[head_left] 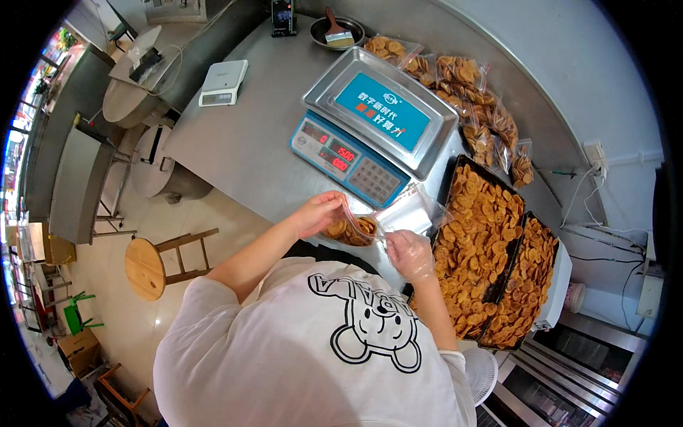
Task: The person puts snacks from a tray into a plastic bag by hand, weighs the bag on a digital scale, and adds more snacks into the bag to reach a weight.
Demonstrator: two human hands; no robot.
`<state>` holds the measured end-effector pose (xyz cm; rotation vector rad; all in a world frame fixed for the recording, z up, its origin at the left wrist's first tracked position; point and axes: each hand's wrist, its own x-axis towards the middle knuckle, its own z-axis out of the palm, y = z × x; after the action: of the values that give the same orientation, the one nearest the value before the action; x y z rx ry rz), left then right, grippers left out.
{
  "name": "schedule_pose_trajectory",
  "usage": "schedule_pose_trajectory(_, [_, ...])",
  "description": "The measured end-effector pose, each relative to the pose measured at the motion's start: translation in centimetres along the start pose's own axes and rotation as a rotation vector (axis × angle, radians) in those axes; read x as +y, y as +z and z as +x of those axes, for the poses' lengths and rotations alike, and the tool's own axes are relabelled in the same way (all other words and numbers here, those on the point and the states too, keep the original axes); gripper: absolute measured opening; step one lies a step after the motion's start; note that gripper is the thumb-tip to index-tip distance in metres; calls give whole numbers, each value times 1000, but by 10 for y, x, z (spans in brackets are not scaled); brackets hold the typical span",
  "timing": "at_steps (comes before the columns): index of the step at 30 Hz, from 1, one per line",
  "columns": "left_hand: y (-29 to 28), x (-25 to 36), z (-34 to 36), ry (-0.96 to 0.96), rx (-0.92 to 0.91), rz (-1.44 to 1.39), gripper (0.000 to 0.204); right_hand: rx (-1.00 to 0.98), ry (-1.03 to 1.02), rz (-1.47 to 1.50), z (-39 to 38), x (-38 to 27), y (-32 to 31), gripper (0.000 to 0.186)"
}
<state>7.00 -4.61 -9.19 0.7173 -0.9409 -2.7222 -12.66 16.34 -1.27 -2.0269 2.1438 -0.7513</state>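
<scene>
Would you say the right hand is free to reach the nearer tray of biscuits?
Probably not at once: the right hand grips the clear bag together with the left hand. The tray lies just beside it, unobstructed.

Looks like a small bakery or snack shop: steel counter (242,142), weighing scale (373,124), trays of golden biscuits (480,242), bagged biscuits (462,78) lined along the wall.

I wear a loose white short-sleeved T-shirt (299,349) printed with a black outline drawing of a bear's head under outlined block letters, a thin clear disposable glove over my right grip (410,254), my left grip (318,212) ungloved.
</scene>
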Motion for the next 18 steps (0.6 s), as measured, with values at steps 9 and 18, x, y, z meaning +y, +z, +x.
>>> schedule_pose_trajectory(9, [84,42,-18,755,2,1541,26,66,-132,-17,5,3,-2,21])
schedule_pose_trajectory(18, [101,19,6,835,-194,1629,5,17,-118,-117,5,4,0,23])
